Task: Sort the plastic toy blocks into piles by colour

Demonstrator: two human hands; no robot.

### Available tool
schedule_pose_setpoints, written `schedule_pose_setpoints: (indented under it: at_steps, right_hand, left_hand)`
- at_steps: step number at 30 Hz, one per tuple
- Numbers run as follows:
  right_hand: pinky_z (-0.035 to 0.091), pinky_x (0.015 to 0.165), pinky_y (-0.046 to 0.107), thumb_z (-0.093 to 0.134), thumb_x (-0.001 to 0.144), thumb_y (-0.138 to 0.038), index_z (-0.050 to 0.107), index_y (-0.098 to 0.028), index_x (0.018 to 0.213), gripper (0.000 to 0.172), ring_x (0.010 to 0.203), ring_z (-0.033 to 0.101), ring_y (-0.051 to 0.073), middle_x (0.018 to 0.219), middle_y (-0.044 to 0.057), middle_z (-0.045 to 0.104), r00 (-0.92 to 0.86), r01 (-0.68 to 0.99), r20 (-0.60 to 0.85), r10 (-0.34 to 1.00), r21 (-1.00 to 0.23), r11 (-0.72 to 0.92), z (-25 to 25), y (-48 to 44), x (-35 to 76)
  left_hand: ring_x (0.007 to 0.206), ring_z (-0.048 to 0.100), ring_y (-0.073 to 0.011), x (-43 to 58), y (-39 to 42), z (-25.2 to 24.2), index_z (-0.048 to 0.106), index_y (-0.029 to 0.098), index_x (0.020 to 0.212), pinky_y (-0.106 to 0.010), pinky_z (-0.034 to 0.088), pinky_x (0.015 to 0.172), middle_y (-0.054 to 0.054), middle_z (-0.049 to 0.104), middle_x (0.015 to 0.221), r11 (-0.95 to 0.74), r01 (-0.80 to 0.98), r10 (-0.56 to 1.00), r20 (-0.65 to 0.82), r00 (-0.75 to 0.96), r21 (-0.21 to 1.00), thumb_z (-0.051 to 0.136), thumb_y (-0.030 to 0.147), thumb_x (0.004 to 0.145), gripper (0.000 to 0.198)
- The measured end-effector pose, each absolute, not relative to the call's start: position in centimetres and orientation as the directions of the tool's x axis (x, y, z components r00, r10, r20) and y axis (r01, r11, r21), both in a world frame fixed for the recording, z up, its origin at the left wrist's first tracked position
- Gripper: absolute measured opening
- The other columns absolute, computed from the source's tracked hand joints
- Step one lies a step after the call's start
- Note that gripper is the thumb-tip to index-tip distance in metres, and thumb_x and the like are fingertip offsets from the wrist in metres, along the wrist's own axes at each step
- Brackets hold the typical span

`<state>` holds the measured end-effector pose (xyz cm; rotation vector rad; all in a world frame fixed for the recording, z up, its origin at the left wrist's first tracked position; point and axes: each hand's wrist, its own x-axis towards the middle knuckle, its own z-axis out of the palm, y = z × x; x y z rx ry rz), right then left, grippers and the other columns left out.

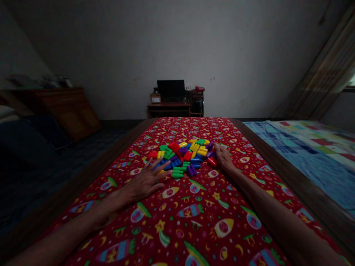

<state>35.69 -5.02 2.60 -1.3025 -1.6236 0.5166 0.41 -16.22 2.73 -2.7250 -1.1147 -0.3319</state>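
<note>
A loose pile of plastic building blocks (181, 150) in red, yellow, green, blue and purple lies on a red patterned cloth (194, 221). At the pile's near left edge, my left hand (146, 179) rests palm down with its fingers spread, the fingertips over blue and yellow blocks. A green block (177, 173) lies just right of those fingers. My right hand (222, 157) stands on edge along the pile's right side, its fingers stretched forward beside a red block (212, 161) and purple ones. Neither hand is gripping a block.
The cloth covers a long table with dark wooden edges (260, 162). Beyond it, a desk carries a black monitor (171, 89) and a cardboard box (155, 98). A wooden cabinet (69, 111) is at left, and a bed with a blue checked cover (299, 159) at right.
</note>
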Motion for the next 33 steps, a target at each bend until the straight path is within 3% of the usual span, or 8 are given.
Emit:
schedule_pose_setpoints:
  at_steps: [8, 10, 13, 15, 18, 24, 29, 33]
  right_hand:
    - [0.044, 0.083, 0.035, 0.024, 0.086, -0.066, 0.065, -0.017, 0.1, 0.066, 0.092, 0.059, 0.025, 0.096, 0.011, 0.068, -0.015, 0.455, 0.412, 0.911, -0.809, 0.373, 2.4, -5.2, 35.6]
    - [0.044, 0.085, 0.036, 0.023, 0.087, -0.066, 0.064, -0.017, 0.101, 0.065, 0.093, 0.059, 0.025, 0.097, 0.011, 0.067, -0.012, 0.448, 0.417, 0.909, -0.81, 0.378, 2.3, -5.1, 35.8]
    - [0.043, 0.087, 0.036, 0.022, 0.087, -0.067, 0.063, -0.018, 0.099, 0.065, 0.094, 0.058, 0.024, 0.099, 0.012, 0.066, 0.006, 0.451, 0.427, 0.904, -0.808, 0.379, 2.3, -4.6, 36.1]
    - [0.043, 0.087, 0.035, 0.021, 0.087, -0.067, 0.063, -0.019, 0.095, 0.064, 0.094, 0.058, 0.024, 0.099, 0.012, 0.066, 0.018, 0.463, 0.435, 0.9, -0.801, 0.378, 2.6, -3.7, 36.0]
    - [0.043, 0.086, 0.036, 0.021, 0.087, -0.067, 0.062, -0.019, 0.087, 0.063, 0.09, 0.058, 0.024, 0.096, 0.012, 0.065, 0.026, 0.509, 0.423, 0.906, -0.785, 0.352, 3.2, -1.9, 35.0]
    - [0.045, 0.078, 0.034, 0.029, 0.088, -0.062, 0.062, -0.02, 0.074, 0.054, 0.083, 0.06, 0.023, 0.081, 0.006, 0.067, -0.087, 0.515, 0.246, 0.965, -0.818, 0.255, 3.6, 0.7, 31.8]
    - [0.045, 0.072, 0.03, 0.034, 0.086, -0.062, 0.065, -0.02, 0.077, 0.053, 0.077, 0.061, 0.021, 0.075, 0.004, 0.066, -0.143, 0.477, 0.294, 0.945, -0.816, 0.326, 3.4, -0.2, 31.6]
    - [0.044, 0.07, 0.031, 0.027, 0.088, -0.064, 0.061, -0.02, 0.072, 0.058, 0.074, 0.059, 0.022, 0.07, 0.005, 0.063, -0.007, 0.52, 0.407, 0.913, -0.779, 0.351, 4.6, 0.5, 32.8]
  left_hand:
    - [0.144, 0.02, -0.0267, 5.6, -8.5, 4.3, 0.034, 0.026, 0.147, -0.055, 0.013, 0.116, -0.009, 0.035, 0.153, -0.655, 0.755, 0.708, 0.384, 0.593, 0.04, 0.021, 0.052, 0.098, 0.057]
    - [0.143, 0.023, -0.0244, 4.7, -8.1, 4.8, 0.036, 0.025, 0.145, -0.053, 0.013, 0.117, -0.008, 0.04, 0.15, -0.585, 0.804, 0.737, 0.485, 0.471, 0.108, 0.015, 0.048, 0.099, 0.055]
    - [0.141, 0.03, -0.0217, 1.6, -7.7, 4.4, 0.04, 0.021, 0.142, -0.049, 0.018, 0.118, -0.009, 0.047, 0.145, -0.399, 0.871, 0.768, 0.623, 0.147, 0.287, 0.01, 0.042, 0.098, 0.057]
    - [0.138, 0.035, -0.0224, -0.2, -7.4, 3.3, 0.043, 0.017, 0.139, -0.047, 0.024, 0.116, -0.011, 0.049, 0.142, -0.267, 0.87, 0.812, 0.583, -0.028, 0.414, 0.013, 0.042, 0.097, 0.057]
    - [0.137, 0.039, -0.0235, -0.6, -6.5, 1.8, 0.045, 0.012, 0.136, -0.043, 0.03, 0.114, -0.015, 0.05, 0.141, -0.073, 0.837, 0.919, 0.362, -0.154, 0.543, 0.016, 0.039, 0.094, 0.058]
    - [0.137, 0.039, -0.0208, 4.6, -3.6, 1.8, 0.047, 0.012, 0.134, -0.04, 0.027, 0.115, -0.013, 0.048, 0.144, -0.14, 0.81, 0.962, 0.271, -0.023, 0.569, 0.017, 0.038, 0.093, 0.058]
    - [0.133, 0.044, -0.0205, 6.0, -2.3, 2.1, 0.048, 0.013, 0.133, -0.04, 0.031, 0.114, -0.012, 0.052, 0.14, -0.275, 0.763, 0.936, 0.344, 0.073, 0.586, 0.02, 0.038, 0.094, 0.054]
    - [0.132, 0.044, -0.0197, 4.8, -1.8, 3.0, 0.051, 0.015, 0.131, -0.041, 0.028, 0.115, -0.01, 0.058, 0.133, -0.313, 0.759, 0.906, 0.42, 0.058, 0.571, 0.018, 0.03, 0.094, 0.052]
